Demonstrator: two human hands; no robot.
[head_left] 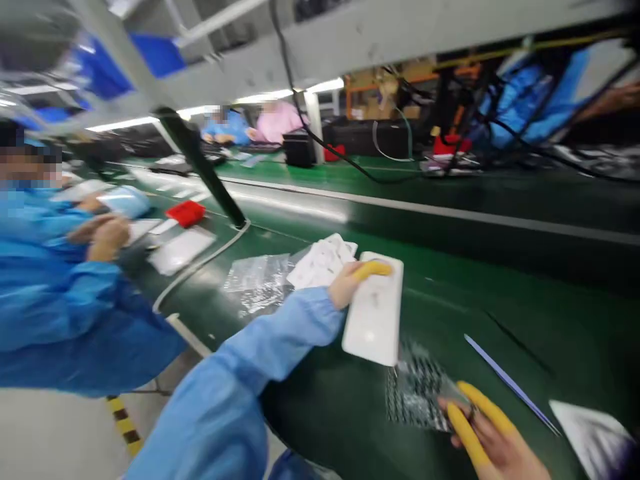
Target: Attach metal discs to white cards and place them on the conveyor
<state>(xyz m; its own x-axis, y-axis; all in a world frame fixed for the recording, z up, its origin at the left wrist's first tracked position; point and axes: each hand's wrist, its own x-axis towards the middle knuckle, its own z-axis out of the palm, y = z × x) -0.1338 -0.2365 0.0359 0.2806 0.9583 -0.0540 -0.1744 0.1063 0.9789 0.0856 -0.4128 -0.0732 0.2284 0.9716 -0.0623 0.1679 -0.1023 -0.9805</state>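
My left hand (pixel 356 277), with a yellow finger cot, grips the upper end of a flat white rectangular panel (pixel 374 317) with rounded corners. My right hand (pixel 487 427), also with yellow finger cots, pinches a clear plastic bag (pixel 420 387) with dark markings by its edge. The bag lies just below the panel's lower end; whether the two touch is unclear from blur. Left of my left hand are a pile of white printed pieces (pixel 323 261) and some clear plastic bags (pixel 260 280).
Purple tweezers (pixel 510 383) and a thin dark tool (pixel 520 343) lie on the green bench (pixel 320 413). A white printed card (pixel 595 433) is at the right. A co-worker in blue (pixel 65 287) works at the left, past a slanted post (pixel 200 167) and a pale cable (pixel 200 263).
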